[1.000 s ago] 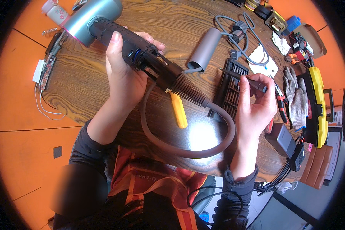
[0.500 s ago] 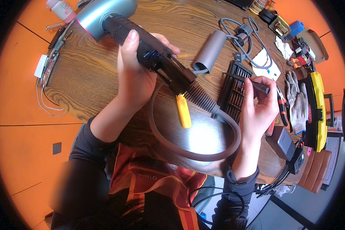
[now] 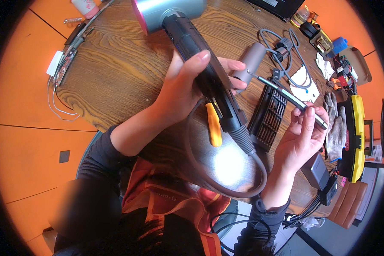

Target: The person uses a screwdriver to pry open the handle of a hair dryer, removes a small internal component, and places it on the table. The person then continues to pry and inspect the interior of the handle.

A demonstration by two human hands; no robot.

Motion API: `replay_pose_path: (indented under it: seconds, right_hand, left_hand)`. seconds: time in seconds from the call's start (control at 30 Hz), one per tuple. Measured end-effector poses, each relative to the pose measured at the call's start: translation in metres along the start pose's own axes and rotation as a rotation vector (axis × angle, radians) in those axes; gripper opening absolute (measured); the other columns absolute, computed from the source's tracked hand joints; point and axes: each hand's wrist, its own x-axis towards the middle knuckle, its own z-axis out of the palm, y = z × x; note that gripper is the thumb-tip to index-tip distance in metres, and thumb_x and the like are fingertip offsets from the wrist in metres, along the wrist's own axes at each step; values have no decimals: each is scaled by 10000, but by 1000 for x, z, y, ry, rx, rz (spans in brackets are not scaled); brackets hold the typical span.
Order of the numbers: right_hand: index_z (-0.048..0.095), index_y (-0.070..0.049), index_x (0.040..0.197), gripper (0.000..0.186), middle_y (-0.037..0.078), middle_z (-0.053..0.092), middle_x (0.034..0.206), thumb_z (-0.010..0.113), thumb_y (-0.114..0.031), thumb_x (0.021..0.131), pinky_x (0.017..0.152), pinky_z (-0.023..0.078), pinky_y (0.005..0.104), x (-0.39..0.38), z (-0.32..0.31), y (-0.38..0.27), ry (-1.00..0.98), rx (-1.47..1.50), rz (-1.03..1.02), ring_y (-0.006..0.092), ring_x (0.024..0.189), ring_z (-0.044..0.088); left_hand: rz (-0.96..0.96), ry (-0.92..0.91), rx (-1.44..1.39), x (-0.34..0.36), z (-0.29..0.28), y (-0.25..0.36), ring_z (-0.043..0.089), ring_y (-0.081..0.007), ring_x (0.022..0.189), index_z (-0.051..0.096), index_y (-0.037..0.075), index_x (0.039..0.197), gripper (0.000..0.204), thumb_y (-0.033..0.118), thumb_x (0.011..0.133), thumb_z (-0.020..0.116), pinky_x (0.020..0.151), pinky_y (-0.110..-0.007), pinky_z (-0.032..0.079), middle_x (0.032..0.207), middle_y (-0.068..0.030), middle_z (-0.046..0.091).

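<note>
My left hand [image 3: 187, 81] is wrapped around the black inner handle of a hair dryer [image 3: 200, 68], whose blue-grey head points away from me at the top. A ribbed sleeve and a grey cord leave the handle's lower end and loop across the table. Between the fingers of my right hand [image 3: 305, 132] is a slim black and silver precision screwdriver [image 3: 290, 97], its thin tip pointing up and left. That tip reaches near a grey hollow tube [image 3: 252, 57] lying behind my left fingers. A yellow-handled tool [image 3: 214, 126] sits beside the dryer handle, its far end hidden.
A screwdriver bit case [image 3: 272, 115] lies near my right hand. Behind it are a coiled grey cord with plug [image 3: 282, 50] and white paper [image 3: 305, 85]. Work gloves [image 3: 335, 123], a yellow-black toolbox [image 3: 357, 136] and a dark adapter box [image 3: 315, 168] stand right. A circuit board [image 3: 66, 66] lies left.
My left hand and the hair dryer have shifted right, and the handle now slopes more steeply. My right hand has moved right and down, with the screwdriver turned so its length shows.
</note>
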Motion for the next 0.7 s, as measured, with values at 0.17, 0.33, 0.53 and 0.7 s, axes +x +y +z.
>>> replay_pose_path:
  seconds: [0.17,0.33,0.53,0.7]
  right_hand:
    - [490,-26,957,157,121,553,913,557,20,823,630,502,232,-2,2,-1,-56,35,24,154,729,568]
    - [489,-26,954,165,126,561,903,562,29,817,621,496,227,-3,5,-1,-41,19,34,158,699,573]
    - [491,-27,949,160,126,565,888,565,23,816,619,495,225,-3,5,-1,-44,10,34,154,686,573]
    - [491,-36,904,72,107,549,834,528,-88,870,568,457,228,-1,4,-1,68,42,-31,129,642,530]
  left_hand:
    - [22,-55,-3,-1,0,-3,616,-292,897,335,-13,1075,338,278,906,374,773,-360,509,1074,-237,551]
    - [20,-24,3,-1,1,-4,603,-271,942,393,-53,1090,403,305,904,388,801,-347,499,1063,-229,562]
    - [-4,-45,59,0,0,-3,593,-252,966,429,-87,1099,467,332,894,408,846,-339,482,1034,-218,577]
    - [-1,10,27,0,1,-3,593,-284,954,391,-88,1077,468,336,882,414,861,-363,475,1016,-252,562]
